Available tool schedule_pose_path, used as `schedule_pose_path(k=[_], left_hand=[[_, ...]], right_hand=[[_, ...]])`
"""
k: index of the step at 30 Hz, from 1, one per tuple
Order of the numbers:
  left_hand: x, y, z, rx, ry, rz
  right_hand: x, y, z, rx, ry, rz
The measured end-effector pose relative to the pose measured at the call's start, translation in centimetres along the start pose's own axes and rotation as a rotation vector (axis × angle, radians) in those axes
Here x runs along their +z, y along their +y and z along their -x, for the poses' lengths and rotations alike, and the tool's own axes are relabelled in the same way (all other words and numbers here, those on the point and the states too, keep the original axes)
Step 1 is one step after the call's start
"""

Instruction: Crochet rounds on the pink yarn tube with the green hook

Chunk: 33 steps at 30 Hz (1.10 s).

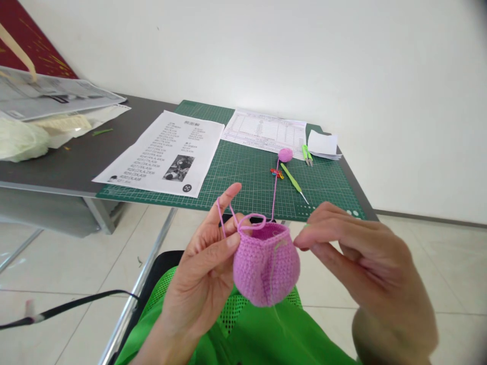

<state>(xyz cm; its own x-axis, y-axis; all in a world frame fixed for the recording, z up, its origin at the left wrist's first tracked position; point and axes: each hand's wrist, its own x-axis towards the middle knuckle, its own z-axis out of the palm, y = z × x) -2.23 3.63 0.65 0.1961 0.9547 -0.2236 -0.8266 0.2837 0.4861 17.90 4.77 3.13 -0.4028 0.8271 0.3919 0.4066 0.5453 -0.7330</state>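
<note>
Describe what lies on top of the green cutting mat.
On the cutting mat: two printed sheets, a pink yarn ball, a green crochet hook, snips, coloured clips. The sheets hide the mat beneath.

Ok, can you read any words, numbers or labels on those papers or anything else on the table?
Nothing can be quoted.
Pattern sheet: lines of text and a small photo, too blurred to read.
Table-form sheet: grid of small print, too small to read.
Cutting mat: grid lines, edge markings too small to read.
Newspaper-like sheet: blurred.
White paper stack: no visible text.
</note>
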Motion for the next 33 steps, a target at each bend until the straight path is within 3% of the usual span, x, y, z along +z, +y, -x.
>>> schedule_pose_path(k=[7, 17, 22, 30, 33], left_hand=[[0.2, -0.2, 0.3, 0.016, -0.042, -0.044], [0.3, -0.3, 0.3, 0.002, -0.071, -0.131], [0.3, -0.3, 0.4, 0.019, -0.067, -0.127], [0.0, -0.3, 0.1, 0.002, -0.053, -0.131], [-0.3, -0.3, 0.0, 0.020, -0.040, -0.117]], right_hand=[[1.2, -0.4, -0.4, -0.056, 0.119, 0.076], [0.8, -0.1, -1.5, -0.130, -0.070, 0.039], [1.1, 0.0, -1.3, -0.151, 0.032, -0.038], [0.7, -0.4, 0.0, -0.033, 0.272, -0.160], [-0.6, -0.1, 1.2, -0.047, 0.218, -0.220]])
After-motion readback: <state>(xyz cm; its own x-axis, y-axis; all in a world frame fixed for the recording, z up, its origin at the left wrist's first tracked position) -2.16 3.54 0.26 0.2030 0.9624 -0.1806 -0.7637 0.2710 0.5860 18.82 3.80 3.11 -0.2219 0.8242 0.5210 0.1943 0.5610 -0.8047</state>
